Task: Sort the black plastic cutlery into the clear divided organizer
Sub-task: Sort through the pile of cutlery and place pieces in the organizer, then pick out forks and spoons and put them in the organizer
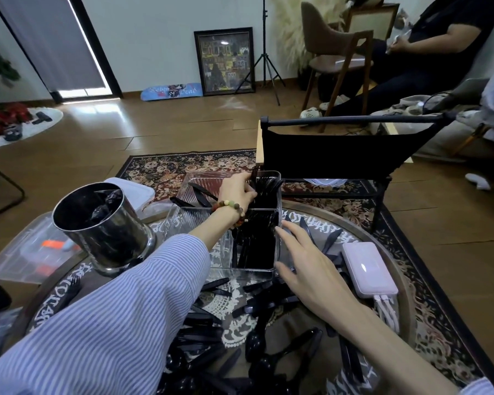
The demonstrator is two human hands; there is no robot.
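Clearly mid-sort: her left hand (238, 191) pinches black plastic forks (264, 186) into the far compartment of the clear divided organizer (278, 246) on the round desk (394, 269). Her right hand (305, 262), fingers spread, steadies its wall. Next, probably, she must gather more black plastic cutlery (257, 349) lying loose near her.

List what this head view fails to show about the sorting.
- Left hand: fingertips hidden among the black forks in the far compartment; whether it grips one is unclear.
- Clear organizer: near compartments partly covered by the left forearm; piece count unreadable.
- Steel canister: dark contents too dim to identify.
- Loose cutlery on the table: pile cut off by the bottom edge.
- Right hand: palm side unseen.
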